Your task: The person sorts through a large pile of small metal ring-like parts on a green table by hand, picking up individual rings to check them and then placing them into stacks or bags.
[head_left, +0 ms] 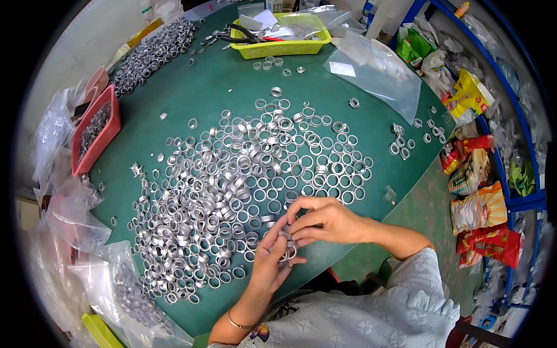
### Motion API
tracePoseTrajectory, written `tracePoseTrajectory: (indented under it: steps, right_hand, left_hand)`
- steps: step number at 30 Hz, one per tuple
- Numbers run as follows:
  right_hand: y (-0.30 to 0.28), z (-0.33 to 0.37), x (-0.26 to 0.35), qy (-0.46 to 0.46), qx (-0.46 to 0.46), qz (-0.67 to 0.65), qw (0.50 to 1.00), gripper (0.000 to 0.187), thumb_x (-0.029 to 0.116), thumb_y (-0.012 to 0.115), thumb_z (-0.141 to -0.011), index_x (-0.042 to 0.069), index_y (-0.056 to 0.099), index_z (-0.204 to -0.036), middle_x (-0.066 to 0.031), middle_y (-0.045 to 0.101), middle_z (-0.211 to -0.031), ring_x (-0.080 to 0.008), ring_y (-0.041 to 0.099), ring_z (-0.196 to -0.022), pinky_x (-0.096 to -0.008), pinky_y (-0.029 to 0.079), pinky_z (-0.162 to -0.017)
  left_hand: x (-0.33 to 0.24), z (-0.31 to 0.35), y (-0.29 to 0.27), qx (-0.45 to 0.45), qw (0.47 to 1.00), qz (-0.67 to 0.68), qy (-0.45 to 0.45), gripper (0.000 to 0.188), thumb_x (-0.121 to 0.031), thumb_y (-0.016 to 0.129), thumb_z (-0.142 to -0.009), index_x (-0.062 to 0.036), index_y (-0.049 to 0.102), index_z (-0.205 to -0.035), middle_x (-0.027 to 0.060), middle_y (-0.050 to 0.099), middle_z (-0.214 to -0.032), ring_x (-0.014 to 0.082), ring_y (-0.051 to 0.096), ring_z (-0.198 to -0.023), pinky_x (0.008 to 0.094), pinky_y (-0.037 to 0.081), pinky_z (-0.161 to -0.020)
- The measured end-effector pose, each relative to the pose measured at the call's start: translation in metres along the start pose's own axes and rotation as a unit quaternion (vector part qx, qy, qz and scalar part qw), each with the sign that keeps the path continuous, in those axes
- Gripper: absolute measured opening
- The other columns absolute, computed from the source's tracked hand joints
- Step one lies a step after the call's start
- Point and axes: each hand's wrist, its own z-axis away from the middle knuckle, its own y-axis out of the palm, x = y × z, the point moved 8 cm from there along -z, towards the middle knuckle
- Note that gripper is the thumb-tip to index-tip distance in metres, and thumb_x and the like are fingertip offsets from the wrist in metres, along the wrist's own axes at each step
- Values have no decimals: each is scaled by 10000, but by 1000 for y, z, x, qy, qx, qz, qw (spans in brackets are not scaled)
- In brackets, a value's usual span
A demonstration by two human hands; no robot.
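Observation:
Close to the table's near edge, my two hands meet over a few small silver metal rings. My left hand is closed round them, thumb on top. From the right, my right hand reaches in with bent fingers pinched at the same rings; its fingertips partly cover what they grip. Just beyond the hands spreads a wide heap of loose metal rings, piled thickly on the left. Towards the right the rings lie flat in a single layer.
A yellow-green basket with pliers stands at the far edge. A red tray of small metal parts is at left, near a darker ring pile. Clear bags lie about the green table. Blue shelves hold packets at right.

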Motion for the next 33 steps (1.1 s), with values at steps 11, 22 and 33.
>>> tracePoseTrajectory:
  steps: [11,22,33]
  right_hand:
    - [-187,0,-80,69,-267,427,861,259,-21,493,-818,76,655,-996,-101,625,-1025,-322,587,-939,-389,470,-790]
    - [-169,44,-98,236,-272,100,928,249,128,670,-793,-1,615,-999,-46,646,-887,-108,543,-649,-255,424,-568]
    - [-112,64,-79,162,-195,-415,874,333,128,501,-927,-24,484,-1222,-133,590,-1101,-3,309,-446,-146,264,-367]
  left_hand:
    - [3,4,6,143,987,61,-25,193,-221,496,-927,-36,549,-940,135,542,-933,121,468,-565,172,280,-367]
    - [4,4,8,94,995,-13,-20,194,-216,534,-907,-23,548,-903,111,492,-835,130,424,-555,170,250,-348]
    - [9,5,10,103,994,-16,-40,245,-187,551,-895,-1,557,-1054,93,487,-819,122,407,-585,155,249,-353]
